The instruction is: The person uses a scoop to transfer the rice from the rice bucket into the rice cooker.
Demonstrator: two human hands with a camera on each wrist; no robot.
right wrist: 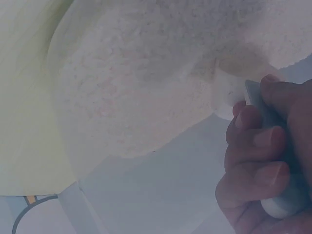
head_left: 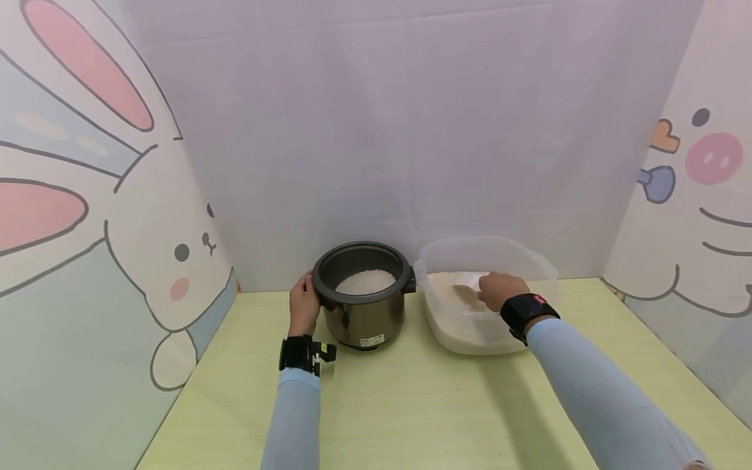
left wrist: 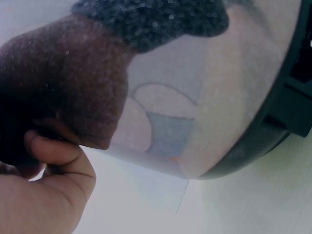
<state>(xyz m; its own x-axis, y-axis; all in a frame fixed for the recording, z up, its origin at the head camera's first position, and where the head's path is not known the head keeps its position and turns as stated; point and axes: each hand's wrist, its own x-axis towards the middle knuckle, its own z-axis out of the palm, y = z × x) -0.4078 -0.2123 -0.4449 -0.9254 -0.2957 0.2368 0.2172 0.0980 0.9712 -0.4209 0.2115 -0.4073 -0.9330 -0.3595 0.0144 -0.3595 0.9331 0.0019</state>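
Two pale sleeves nearest, reaching forward over the yellow-green table [head_left: 411, 405]. Left hand [head_left: 303, 305] pressed against the side of the pot [head_left: 361, 303], thumb near the rim; fingers on the far side hidden in the head view, so grip or mere steadying touch cannot be told; left wrist view shows only a thumb [left wrist: 58, 151] bent beside the shiny wall. Right hand [head_left: 496, 289] down inside the clear tub [head_left: 543, 267], fingers [right wrist: 258, 146] curled round the handle of a white scoop [head_left: 469, 283], its bowl dug into the rice [head_left: 446, 290]. Scoop probably light, stiff plastic, smooth enough to slip; best taken by the handle, as now, and kept level. Rice loose and grainy, likely to spill off a tilted scoop. Pot looks metal, fairly heavy, slick-sided; rim or small side lug [head_left: 409, 284] the surest hold. Tub thin and somewhat flexible, heavy with its load, best held at the rim. Count: one pot, already holding a mound of rice; one tub just right of it, nearly touching; one scoop; two wrist straps; cartoon panels on both sides.
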